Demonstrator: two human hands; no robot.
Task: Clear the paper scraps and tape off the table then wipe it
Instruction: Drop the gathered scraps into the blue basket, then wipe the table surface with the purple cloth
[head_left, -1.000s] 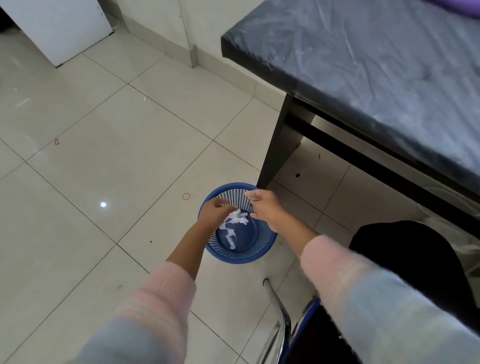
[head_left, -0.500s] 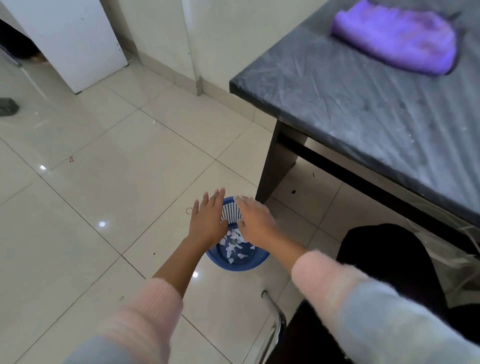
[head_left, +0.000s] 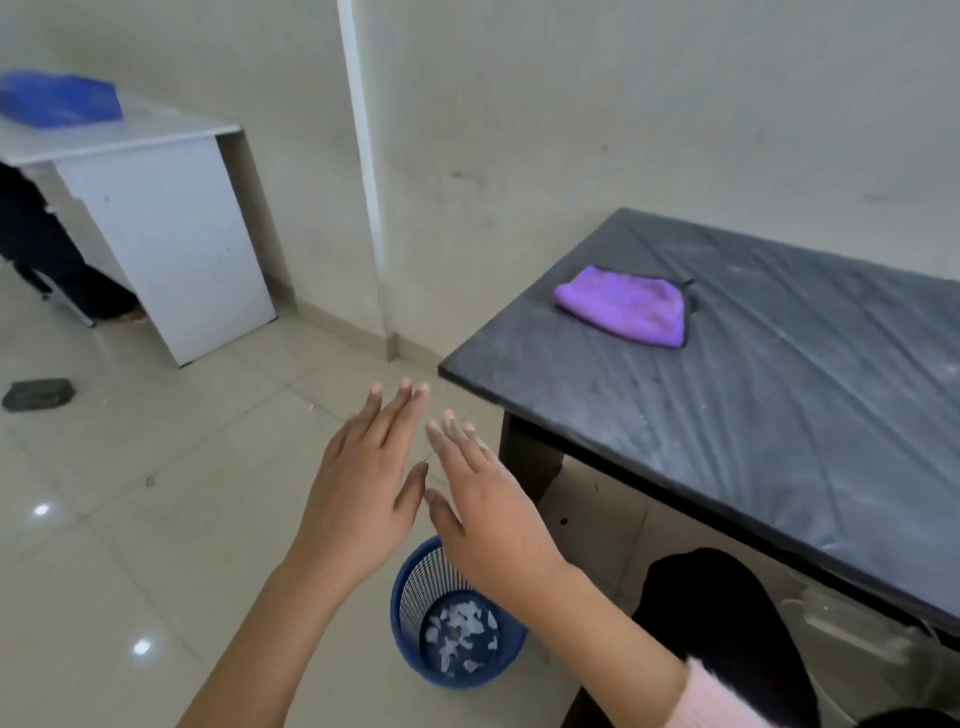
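Note:
A blue mesh waste basket (head_left: 410, 597) stands on the floor by the table's leg, with several white paper scraps (head_left: 462, 631) lying in its bottom. Above it my left hand (head_left: 363, 493) and my right hand (head_left: 488, 514) hover side by side, palms down, fingers spread, holding nothing. The black table (head_left: 727, 426) fills the right side; its top looks dusty and streaked. A folded purple cloth (head_left: 626, 304) lies near the table's far left corner, well beyond both hands.
A white desk (head_left: 156, 223) with a blue item (head_left: 57, 98) on it stands against the wall at the left. A dark flat object (head_left: 36, 393) lies on the tiled floor. A black seat (head_left: 727, 623) is under the table edge at lower right.
Both hands let the scraps fall into the basket, then opened and rose away from it. The view has tilted up, bringing the wall, the cloth and the white desk into sight.

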